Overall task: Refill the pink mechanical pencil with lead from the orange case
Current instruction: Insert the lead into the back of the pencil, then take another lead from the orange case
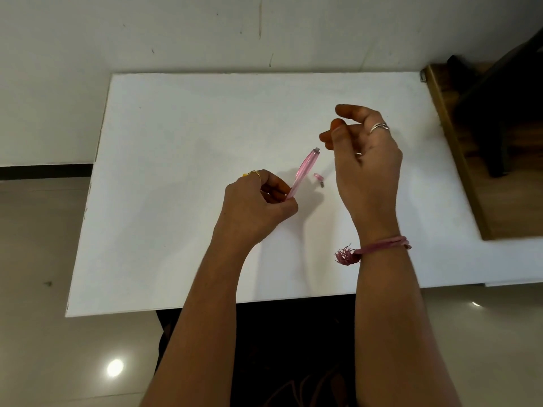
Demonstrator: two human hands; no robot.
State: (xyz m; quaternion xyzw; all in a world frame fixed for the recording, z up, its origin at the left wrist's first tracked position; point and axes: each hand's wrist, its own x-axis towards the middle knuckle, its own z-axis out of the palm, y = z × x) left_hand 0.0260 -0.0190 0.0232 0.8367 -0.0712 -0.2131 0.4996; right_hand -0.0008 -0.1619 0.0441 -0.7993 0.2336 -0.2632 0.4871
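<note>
I take the white board [205, 136] as my landmark; everything sits over its middle. My left hand [258, 204] has its fingers curled round the lower end of the pink mechanical pencil [302, 171], gripping it near the tip end as far as I can tell, since that end is hidden in the fist. The pencil's long axis runs up and to the right from that fist, away from me, and its open grey top points straight at my right hand [364, 160], which hangs just beyond it, near but not touching.

My right hand has thumb and forefinger brought together as if pinching something fine. I judge it to be a lead, but the lead itself is too thin to make out, so I cannot tell for sure that it holds anything. The other fingers are loosely curled.

The pencil's cap [318, 178], pink with a small grey part, lies on the board between the two hands, just right of the barrel. A sliver of orange-yellow [244, 174], likely the lead case, peeks from behind my left knuckles.

The coming move turns on lining my right fingertips up with the barrel's open top, along that slanted axis; the right hand is plainly the nearer one.
</note>
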